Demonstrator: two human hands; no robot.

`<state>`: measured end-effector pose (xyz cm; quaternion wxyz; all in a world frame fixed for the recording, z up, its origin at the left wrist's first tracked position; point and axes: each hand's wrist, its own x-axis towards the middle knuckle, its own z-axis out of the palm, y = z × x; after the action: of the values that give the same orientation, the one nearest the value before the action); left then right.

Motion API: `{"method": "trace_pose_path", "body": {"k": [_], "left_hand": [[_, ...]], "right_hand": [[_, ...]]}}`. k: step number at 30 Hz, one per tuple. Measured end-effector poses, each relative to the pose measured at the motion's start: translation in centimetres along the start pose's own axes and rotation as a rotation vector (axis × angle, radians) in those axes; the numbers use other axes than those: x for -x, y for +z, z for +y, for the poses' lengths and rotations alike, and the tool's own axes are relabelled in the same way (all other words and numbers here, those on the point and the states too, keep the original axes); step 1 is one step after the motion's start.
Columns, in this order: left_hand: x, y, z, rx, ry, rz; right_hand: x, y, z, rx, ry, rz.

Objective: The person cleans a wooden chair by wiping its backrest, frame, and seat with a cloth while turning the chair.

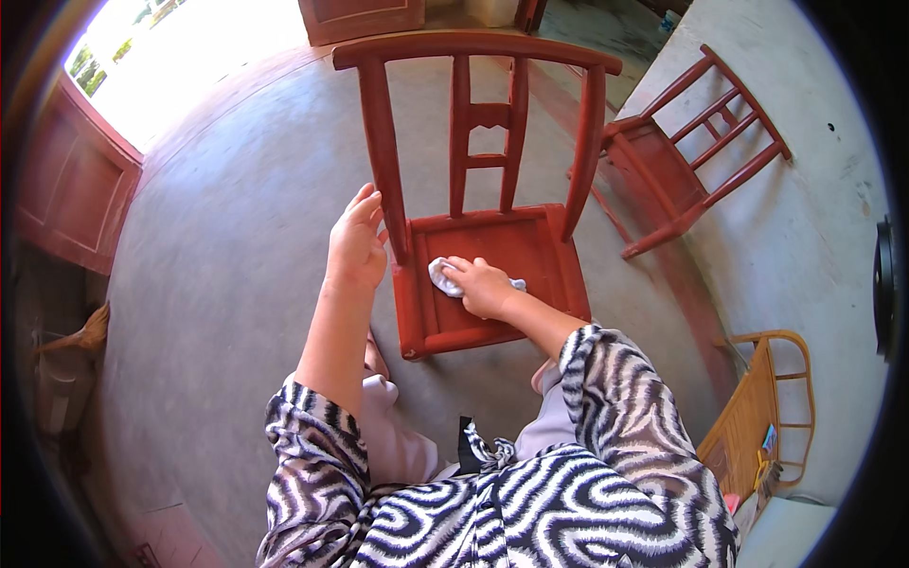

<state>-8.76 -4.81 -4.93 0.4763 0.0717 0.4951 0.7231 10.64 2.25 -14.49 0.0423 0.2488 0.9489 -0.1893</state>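
Before me stands a red-painted wooden chair (497, 334) with its backrest on the far side. My right hand (486, 287) presses a crumpled white cloth (443, 278) onto the seat, left of its middle. Part of the cloth sticks out beyond the hand on the right. Beside the chair's left back post (382, 142) is my left hand (358, 238), raised, with nothing in its grasp. Its fingers are loosely extended near the post; whether they touch it, I cannot tell.
A second red wooden chair (657, 170) stands by the white wall (802, 234). At lower right is a bamboo chair (746, 419) with small items on it. A red door panel (78, 181) and a straw broom (89, 330) are at left. Concrete floor (234, 284) surrounds the chair.
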Motion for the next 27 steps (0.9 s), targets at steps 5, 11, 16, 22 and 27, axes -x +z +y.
{"method": "trace_pose_path", "body": {"k": [5, 11, 16, 22, 27], "left_hand": [[-0.2, -3.1, -0.5, 0.042, -0.026, -0.017], [-0.3, -4.4, -0.6, 0.195, -0.028, 0.064], [0.4, -3.5, -0.5, 0.265, -0.093, 0.036], [1.4, -1.9, -1.8, 0.247, -0.245, -0.099], [1.7, 0.5, -2.0, 0.222, -0.25, -0.156]], "right_hand": [[1.7, -0.1, 2.7, -0.081, 0.023, -0.071], [5.0, -1.9, 3.5, -0.005, 0.116, -0.244], [6.7, -3.8, 1.6, 0.078, 0.083, -0.45], [4.9, -3.8, -0.4, 0.123, -0.038, -0.466], [4.8, -5.2, -1.7, 0.136, -0.021, -0.528]]}}
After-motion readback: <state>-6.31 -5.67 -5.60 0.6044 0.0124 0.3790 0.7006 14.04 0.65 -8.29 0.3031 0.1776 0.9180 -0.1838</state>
